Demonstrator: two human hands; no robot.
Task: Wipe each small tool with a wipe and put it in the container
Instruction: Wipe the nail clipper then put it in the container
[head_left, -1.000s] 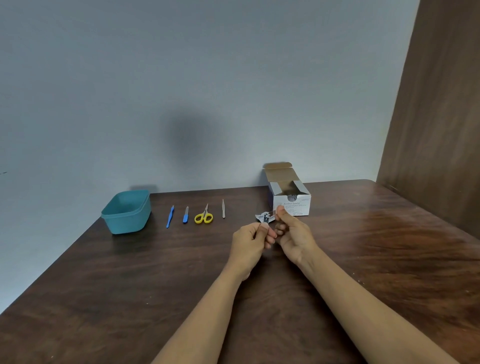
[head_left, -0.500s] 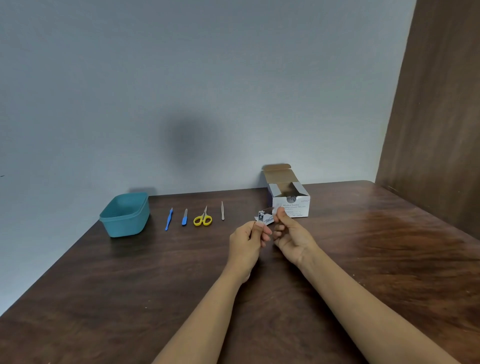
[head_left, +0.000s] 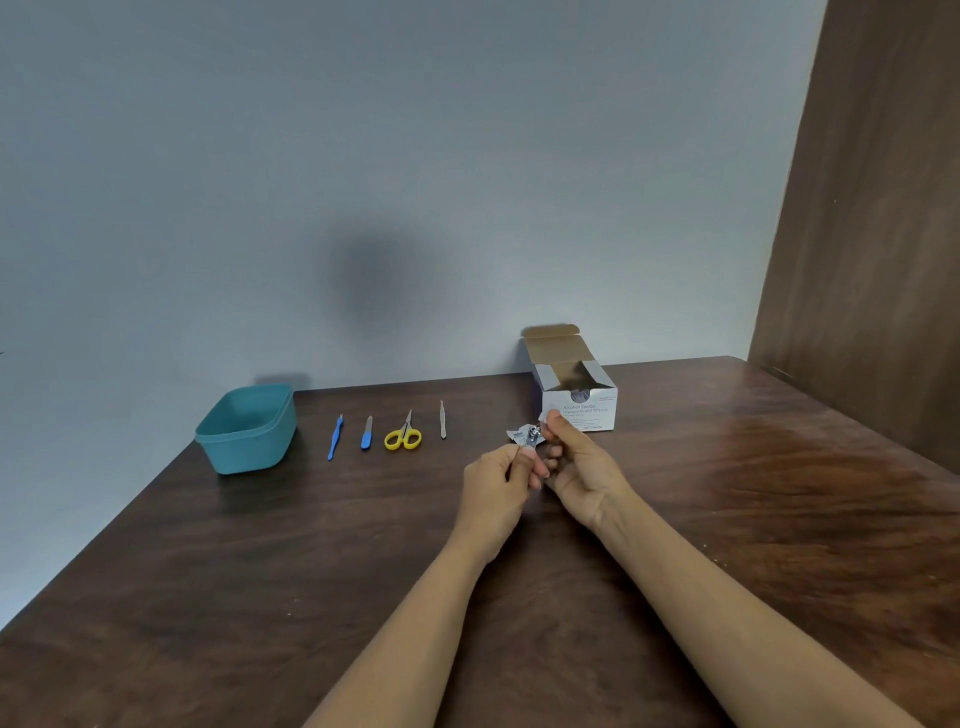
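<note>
Item in hand: metal tool (head_left: 532, 434), left hand (head_left: 497, 480) gripping it, right hand (head_left: 583, 463) pinching the wipe (head_left: 545, 415) against it; first wiping apparently under way.
Awaiting: blue pick (head_left: 336, 437), file (head_left: 367, 433), scissors (head_left: 403, 437), tweezers (head_left: 442, 421), lying in a row beside the container (head_left: 244, 447), which is showing nothing inside.

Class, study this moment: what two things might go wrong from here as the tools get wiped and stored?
1. The left hand pinches the metal tool by fingertips only, so it may slip as the right hand rubs it with the wipe.
2. The container stands far left, past the scissors; reaching over may knock them.
</note>
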